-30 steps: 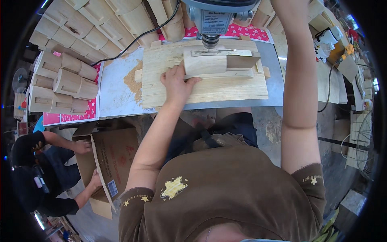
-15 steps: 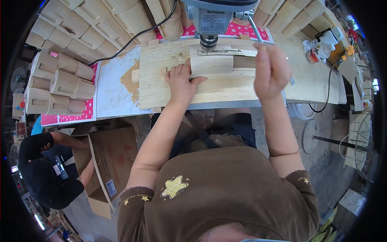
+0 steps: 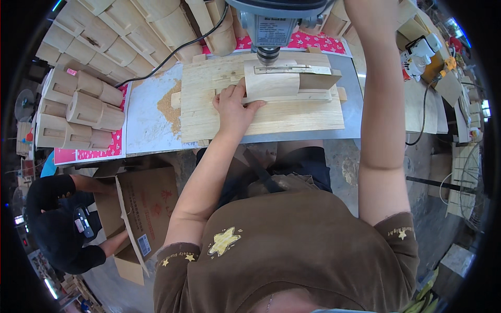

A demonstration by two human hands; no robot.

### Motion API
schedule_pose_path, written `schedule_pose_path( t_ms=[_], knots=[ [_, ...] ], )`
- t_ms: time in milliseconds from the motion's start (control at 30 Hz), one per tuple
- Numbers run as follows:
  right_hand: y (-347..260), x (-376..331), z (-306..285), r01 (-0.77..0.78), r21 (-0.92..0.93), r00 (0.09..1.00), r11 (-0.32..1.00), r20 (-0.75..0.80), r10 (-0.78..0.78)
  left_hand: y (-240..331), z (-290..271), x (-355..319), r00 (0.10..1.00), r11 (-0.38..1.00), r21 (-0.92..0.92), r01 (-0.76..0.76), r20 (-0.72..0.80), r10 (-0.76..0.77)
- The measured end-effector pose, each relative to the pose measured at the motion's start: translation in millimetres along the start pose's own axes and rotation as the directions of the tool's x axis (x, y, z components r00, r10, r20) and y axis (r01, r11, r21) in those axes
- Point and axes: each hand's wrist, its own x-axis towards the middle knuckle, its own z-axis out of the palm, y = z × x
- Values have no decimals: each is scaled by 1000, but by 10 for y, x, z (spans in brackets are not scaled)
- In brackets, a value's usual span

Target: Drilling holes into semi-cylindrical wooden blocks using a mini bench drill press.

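A bench drill (image 3: pixel 274 28) hangs over the bench with its chuck (image 3: pixel 267 56) pointing down. Below the chuck, a pale wooden cylinder (image 3: pixel 269 86) lies on its side on a wooden board (image 3: pixel 292 117). A narrow metal strip (image 3: pixel 292 69) runs along the cylinder's top. My left hand (image 3: pixel 232 101) grips the cylinder's left end, its fingers bent against the end and the thumb stretched along the front. My right hand (image 3: pixel 370 13) is raised at the upper edge, right of the drill. It is smeared and cut off, so its fingers and any hold on the drill's lever are hidden.
Stacked wooden cylinders (image 3: pixel 96 109) stand left and behind. Sawdust (image 3: pixel 171 109) lies left of the board, and a black cable (image 3: pixel 172 55) crosses there. White containers (image 3: pixel 417 57) stand at right. Lower left, another person (image 3: pixel 62 224) reaches into a cardboard box (image 3: pixel 148 208).
My right hand has swung up and away from in front of the board, up to the top edge. The drill's chuck has shifted little in view. My left hand stays on the cylinder.
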Motion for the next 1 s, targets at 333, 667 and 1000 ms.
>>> schedule_pose_path(
  t_ms=[333,667,1000],
  knots=[
    [141,-1125,64,-79,6,943,997,325,73,-129,-46,152,998,968,-251,7,69,11],
    [179,-1695,-125,1,-170,772,985,626,107,-406,-1008,-191,994,964,-256,-71,58,88],
    [-7,-1723,-134,-71,-96,771,993,627,116,-192,-1135,-125,733,444,-611,656,374,-568]
  ],
)
